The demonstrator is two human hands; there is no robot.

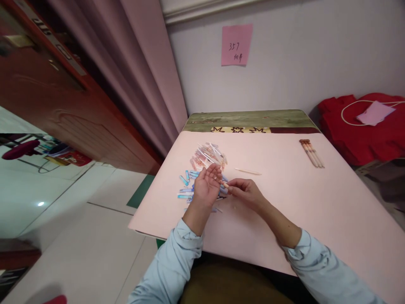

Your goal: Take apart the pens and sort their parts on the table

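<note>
My left hand (206, 185) is turned palm up over the pen parts, its fingers loosely curled and the palm bare. Between the thumb and fingers of my right hand (247, 193) is a small peach-coloured pen part (225, 185), its tip reaching the fingers of my left hand. Whether those fingers touch it I cannot tell. Under and beside my left hand lie blue pen barrels (185, 196), partly hidden by it. Just beyond is a heap of clear and pinkish pen parts (207, 154). A thin pale refill (248, 171) lies apart from the heap.
Several brown-topped pens (311, 154) lie side by side at the far right of the pink-covered table (316, 211). A red cloth-covered thing (363, 135) stands beyond the right edge. A wooden door (95, 114) and pink curtain (139, 63) are at left.
</note>
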